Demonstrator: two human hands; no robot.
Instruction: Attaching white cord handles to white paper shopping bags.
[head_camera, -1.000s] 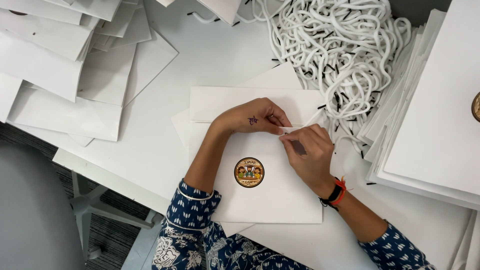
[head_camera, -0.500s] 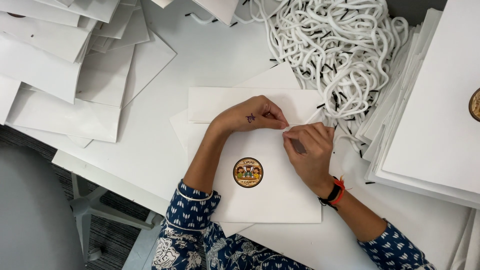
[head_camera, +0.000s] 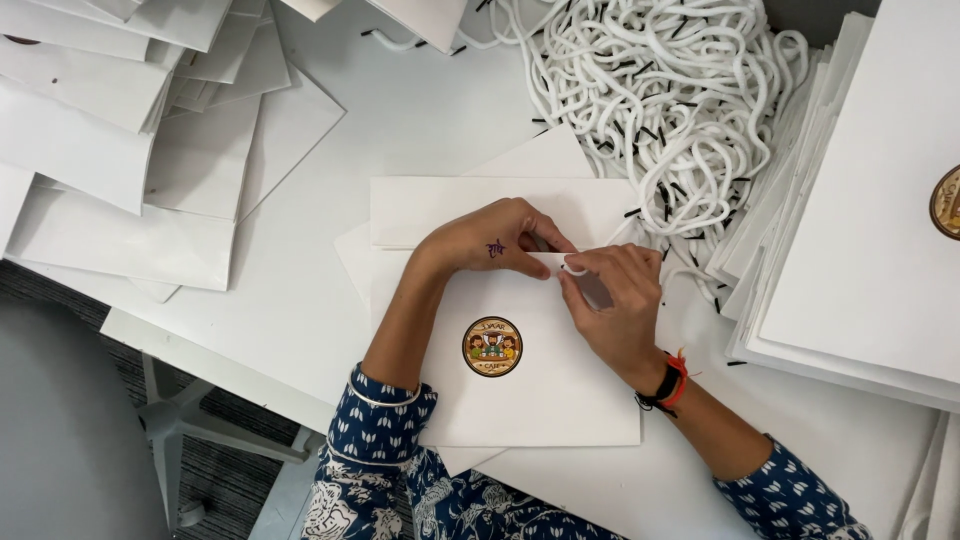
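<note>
Left hand (head_camera: 495, 240) presses flat the top edge of the white paper bag (head_camera: 530, 385) lying on the table (head_camera: 420, 120) while right hand (head_camera: 610, 305) pinches a white cord end (head_camera: 575, 268); best fed straight, bag pinned.

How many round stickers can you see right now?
2. One sticker is on the white bag under the hands; another is cut off at the right edge, on the right stack. More may be hidden in the piles.
</note>
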